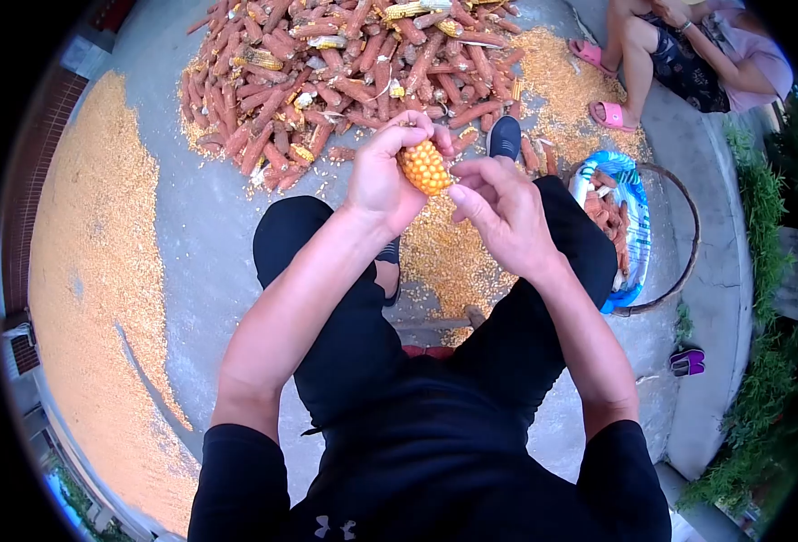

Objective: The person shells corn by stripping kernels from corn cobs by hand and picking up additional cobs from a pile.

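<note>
My left hand (388, 174) is closed around an ear of corn (424, 169), its thumb over the top. Yellow-orange kernels cover the part that shows; the rest lies hidden in the palm. At the ear's lower right end is my right hand (505, 210), fingers bent and thumb apart from them, with nothing plain to see in its grasp. Whether its fingertips touch the ear I cannot tell. Below both hands, loose kernels (444, 262) are scattered on the ground between my legs.
A large heap of reddish cobs (354, 77) lies ahead. Kernels (101, 271) spread widely at left. To the right stands a blue-and-white lined basket (634, 230) with cobs inside and a hoop handle (694, 226). Another person (688, 54) in pink sandals sits at upper right. Purple shoes (687, 362) lie at right.
</note>
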A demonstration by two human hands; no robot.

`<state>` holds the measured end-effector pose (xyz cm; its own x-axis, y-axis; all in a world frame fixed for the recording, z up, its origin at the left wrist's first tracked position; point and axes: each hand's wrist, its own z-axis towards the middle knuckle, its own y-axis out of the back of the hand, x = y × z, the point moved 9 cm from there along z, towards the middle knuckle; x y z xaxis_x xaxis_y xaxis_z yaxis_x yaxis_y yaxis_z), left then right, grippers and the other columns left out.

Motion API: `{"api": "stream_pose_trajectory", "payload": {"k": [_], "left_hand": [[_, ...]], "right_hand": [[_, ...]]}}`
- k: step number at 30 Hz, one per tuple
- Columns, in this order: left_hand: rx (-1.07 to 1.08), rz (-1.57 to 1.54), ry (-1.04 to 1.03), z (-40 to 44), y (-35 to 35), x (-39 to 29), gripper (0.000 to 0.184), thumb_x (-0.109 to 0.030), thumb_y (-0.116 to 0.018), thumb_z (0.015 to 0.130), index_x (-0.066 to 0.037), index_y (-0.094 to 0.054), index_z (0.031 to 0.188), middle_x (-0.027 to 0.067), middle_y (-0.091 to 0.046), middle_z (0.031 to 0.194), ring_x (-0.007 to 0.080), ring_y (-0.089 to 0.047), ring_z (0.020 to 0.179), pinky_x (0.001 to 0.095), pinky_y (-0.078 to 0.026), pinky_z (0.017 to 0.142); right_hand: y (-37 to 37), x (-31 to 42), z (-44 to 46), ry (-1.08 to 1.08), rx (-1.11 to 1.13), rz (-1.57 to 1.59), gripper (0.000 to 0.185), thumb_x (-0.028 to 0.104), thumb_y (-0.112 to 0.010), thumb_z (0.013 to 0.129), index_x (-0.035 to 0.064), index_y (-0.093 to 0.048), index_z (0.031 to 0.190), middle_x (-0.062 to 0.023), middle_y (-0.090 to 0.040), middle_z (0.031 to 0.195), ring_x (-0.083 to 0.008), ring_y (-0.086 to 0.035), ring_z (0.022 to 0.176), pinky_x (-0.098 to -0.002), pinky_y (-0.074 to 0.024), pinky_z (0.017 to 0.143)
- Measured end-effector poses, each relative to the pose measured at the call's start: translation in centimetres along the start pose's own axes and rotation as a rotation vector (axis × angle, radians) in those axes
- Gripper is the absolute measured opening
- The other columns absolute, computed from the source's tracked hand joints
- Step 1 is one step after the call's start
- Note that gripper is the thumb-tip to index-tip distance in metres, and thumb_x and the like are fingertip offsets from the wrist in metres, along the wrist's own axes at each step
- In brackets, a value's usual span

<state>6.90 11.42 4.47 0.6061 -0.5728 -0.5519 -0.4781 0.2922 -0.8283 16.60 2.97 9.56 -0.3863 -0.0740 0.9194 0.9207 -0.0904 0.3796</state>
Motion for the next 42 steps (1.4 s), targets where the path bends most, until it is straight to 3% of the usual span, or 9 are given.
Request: {"api": "stream_pose_trajectory", "payload": {"k": [6,10,14,18,22,26,29,33,42], "left_hand": [[-0.133,0.256,-0.138,-0.5,0.3,-1.3,0.012,-0.014,-0.051,0.093,-0.004,-0.056,0.098,0.0113,-0.061,0.095,0.0207,-0.059,0.09,0.0356,-0.048,0.087],[-0.203,0.593,-0.028,-0.9,0.2,-0.6,0.019,-0.021,-0.051,0.1,-0.003,-0.058,0.104,0.0047,-0.06,0.087,0.0107,-0.056,0.075,0.0265,-0.046,0.067],[0.034,0.455,0.178,-1.3,-1.6,0.8,0.027,-0.022,-0.056,0.101,-0.001,-0.056,0.119,0.0019,-0.056,0.077,0.007,-0.051,0.061,0.021,-0.036,0.049],[0.075,0.545,0.198,-1.2,-1.7,1.5,0.031,-0.015,-0.06,0.099,0.0,-0.053,0.125,0.0027,-0.058,0.078,0.0067,-0.056,0.064,0.0201,-0.04,0.05],[0.102,0.596,0.262,-1.2,-1.7,2.5,0.031,-0.013,-0.063,0.097,-0.002,-0.053,0.125,0.001,-0.059,0.079,0.0055,-0.056,0.063,0.019,-0.04,0.05],[0.199,0.77,0.354,-2.0,-2.1,3.8,0.037,-0.012,-0.07,0.092,-0.002,-0.054,0.124,-0.0026,-0.058,0.085,0.0027,-0.053,0.066,0.0177,-0.041,0.055],[0.317,0.959,0.119,-1.4,-2.0,4.3,0.032,-0.008,-0.072,0.085,0.002,-0.062,0.113,0.0003,-0.065,0.094,0.0078,-0.06,0.081,0.0262,-0.049,0.07],[0.204,1.151,0.329,-2.2,-0.4,5.3,0.028,-0.015,-0.075,0.076,0.002,-0.068,0.097,0.0033,-0.067,0.078,0.0081,-0.06,0.075,0.0286,-0.049,0.067],[0.007,1.514,0.379,-2.0,2.0,6.0,0.045,-0.022,-0.081,0.07,0.003,-0.066,0.104,0.0191,-0.071,0.092,0.0292,-0.07,0.087,0.0375,-0.053,0.081]], "right_hand": [[-3.0,-1.1,1.1,-0.032,-0.13,0.175,0.035,0.016,-0.073,0.09,-0.0025,-0.06,0.117,-0.0098,-0.066,0.079,-0.0128,-0.065,0.066,-0.0265,-0.0518,0.058],[1.1,0.2,1.6,0.192,-0.209,-0.163,0.037,0.006,-0.078,0.08,0.0018,-0.064,0.114,-0.0089,-0.063,0.095,-0.0152,-0.063,0.072,-0.0251,-0.0516,0.058],[3.3,-0.1,2.3,0.217,-0.13,-0.02,0.04,-0.001,-0.073,0.082,0.0023,-0.063,0.121,-0.0099,-0.062,0.108,-0.0147,-0.063,0.091,-0.0258,-0.0535,0.065],[2.5,-2.7,2.0,0.066,-0.064,0.573,0.043,-0.004,-0.068,0.086,-0.0001,-0.059,0.128,-0.0096,-0.06,0.117,-0.0139,-0.06,0.104,-0.0253,-0.0536,0.077],[2.3,-5.6,1.3,-0.129,0.042,0.594,0.043,0.002,-0.07,0.088,-0.0041,-0.057,0.128,-0.0095,-0.062,0.117,-0.0171,-0.062,0.11,-0.0297,-0.0502,0.094],[2.2,-3.8,1.4,0.074,0.072,0.613,0.039,0.003,-0.072,0.089,-0.0034,-0.059,0.124,-0.0085,-0.062,0.112,-0.0139,-0.063,0.102,-0.0278,-0.0516,0.088],[0.8,-3.7,0.8,-0.024,0.135,0.597,0.025,0.003,-0.073,0.088,-0.0016,-0.06,0.109,-0.0039,-0.062,0.101,-0.0102,-0.063,0.092,-0.0248,-0.0527,0.078],[-0.2,-5.2,0.4,-0.09,0.145,0.377,0.019,0.01,-0.074,0.088,0.0009,-0.062,0.099,-0.0001,-0.06,0.087,-0.005,-0.057,0.074,-0.0219,-0.0463,0.064],[-1.0,-7.9,1.6,-0.095,-0.047,0.106,0.022,0.015,-0.071,0.09,0.0005,-0.059,0.079,-0.0013,-0.055,0.07,-0.008,-0.05,0.065,-0.0267,-0.0422,0.058]]}}
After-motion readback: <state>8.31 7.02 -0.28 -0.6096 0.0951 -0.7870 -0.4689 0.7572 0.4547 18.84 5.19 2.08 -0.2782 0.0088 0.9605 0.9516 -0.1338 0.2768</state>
